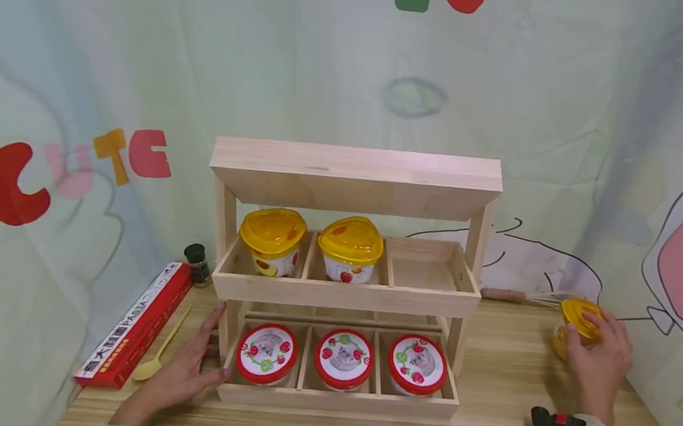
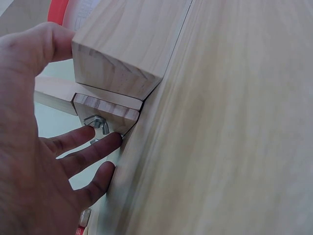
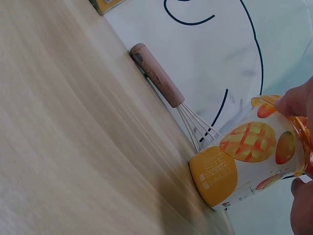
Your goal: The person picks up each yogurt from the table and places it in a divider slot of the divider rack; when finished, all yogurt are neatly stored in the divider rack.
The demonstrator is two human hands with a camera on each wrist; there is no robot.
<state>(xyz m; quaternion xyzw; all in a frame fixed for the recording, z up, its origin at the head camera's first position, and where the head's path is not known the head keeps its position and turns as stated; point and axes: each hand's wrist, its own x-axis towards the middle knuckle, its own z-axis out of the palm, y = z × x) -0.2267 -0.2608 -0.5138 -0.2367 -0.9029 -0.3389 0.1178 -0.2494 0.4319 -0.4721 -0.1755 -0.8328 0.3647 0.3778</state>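
On the right, my right hand [image 1: 602,355] grips a cup with a yellow lid [image 1: 580,317] by its lid end. The right wrist view shows mango pictures on the white and orange cup [image 3: 249,154], whose base is down by the tabletop. My left hand [image 1: 193,367] touches the lower left end of a two-tier wooden rack [image 1: 346,296]. In the left wrist view its thumb rests at the lower tray's corner [image 2: 122,49], and the spread fingers reach the side post with a wing nut [image 2: 98,122].
Two yellow-lidded cups [image 1: 351,241] stand in the upper tray; its right compartment is bare. Three red-rimmed tubs [image 1: 344,359] fill the lower tray. A whisk [image 1: 506,295] lies behind the held cup. Leftward are a pasta box [image 1: 136,323], a yellow spoon [image 1: 157,360] and a dark-capped jar [image 1: 197,264].
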